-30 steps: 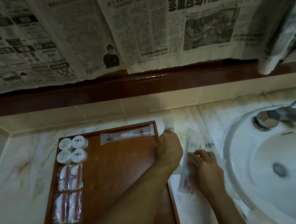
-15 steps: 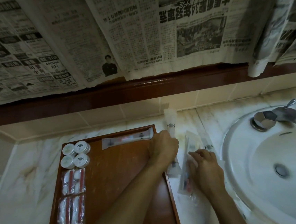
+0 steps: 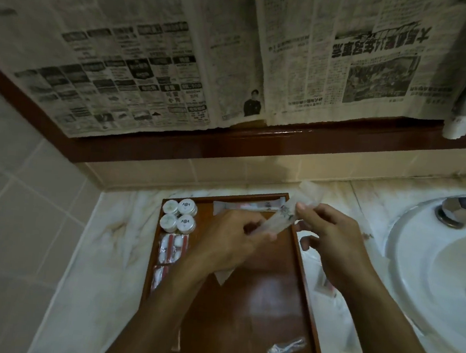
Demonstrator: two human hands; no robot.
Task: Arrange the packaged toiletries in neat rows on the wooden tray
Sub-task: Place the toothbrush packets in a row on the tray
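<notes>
Both your hands have come up off the desk (image 3: 99, 249) and now hold one long clear packet (image 3: 275, 223) in the air, over the far end of the tray (image 3: 245, 305). A moment ago they were down by the tray's right edge.

On the left side of the tray, four round white tubs (image 3: 179, 215) sit in a neat square. Below them, small red and white packs (image 3: 172, 248) lie in a line. At the far end, one long packet (image 3: 247, 206) lies flat along the rim.

Your left hand (image 3: 225, 246) pinches the near end of the clear packet. Your right hand (image 3: 334, 240) pinches its far end with thumb and finger. The packet is tilted and blurry.

More packets (image 3: 322, 273) wait on the desk, between the tray and the sink (image 3: 431, 266).

You look to be at the step of placing this packet. Next, turn it flat and lay it just beside the long one, lined up with it. Then let go with both hands.
</notes>
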